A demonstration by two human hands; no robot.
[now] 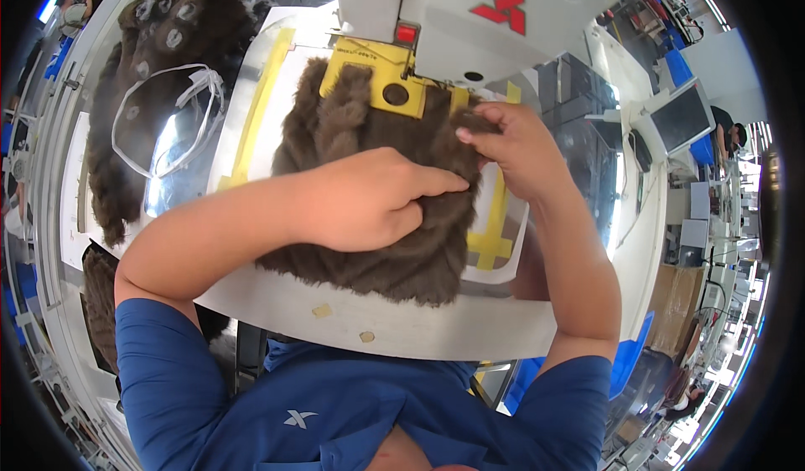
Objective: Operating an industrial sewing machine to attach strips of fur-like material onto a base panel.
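A piece of brown plush fur fabric [369,261] lies on the white sewing table in front of me, its far edge under a yellow plate [394,72] at the sewing machine [495,26]. My left hand [377,201] rests on the middle of the fabric, index finger stretched to the right and the other fingers curled under. Whether those curled fingers hold any fabric is hidden. At the fabric's right far corner, my right hand [516,144] pinches the fur edge between thumb and fingers, close to the machine's needle area.
More brown fur pieces [159,35] with pale round spots lie at the left beside a looped white cord [126,119]. Yellow tape strips [264,106] mark the table. A monitor [681,114] stands at the right. Other people and workbenches show around the rim.
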